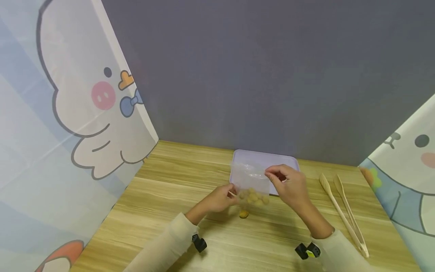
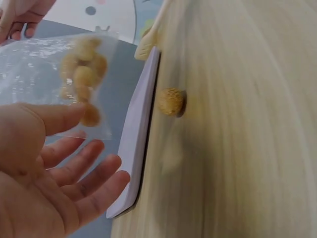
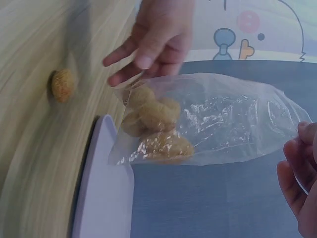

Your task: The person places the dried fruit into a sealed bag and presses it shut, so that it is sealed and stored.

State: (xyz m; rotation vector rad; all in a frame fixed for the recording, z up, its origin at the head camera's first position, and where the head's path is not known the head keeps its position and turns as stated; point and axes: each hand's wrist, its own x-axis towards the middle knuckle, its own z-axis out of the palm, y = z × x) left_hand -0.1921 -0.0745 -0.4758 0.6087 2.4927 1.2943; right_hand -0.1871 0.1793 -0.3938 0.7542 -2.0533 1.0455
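A clear plastic bag [image 1: 253, 181] holding several round, tan, rough-skinned pieces [image 3: 158, 119] hangs above the table, with the pieces gathered at its bottom. My right hand [image 1: 289, 185] pinches the bag's upper edge between thumb and fingertips. At the bag's lower left side is my left hand [image 1: 221, 198], its fingers loosely extended and apart. In the left wrist view the left thumb [image 2: 64, 116] overlaps the bag's lower corner. One loose tan piece [image 1: 243, 214] lies on the table below the bag, just in front of a pale purple tray [image 1: 290, 162].
A pair of wooden tongs [image 1: 343, 215] lies at the right on the wood-grain table [image 1: 163, 211]. Behind the table stands a plain dark grey panel [image 1: 258, 75]. Cartoon-printed sheets [image 1: 78, 105] close off both sides.
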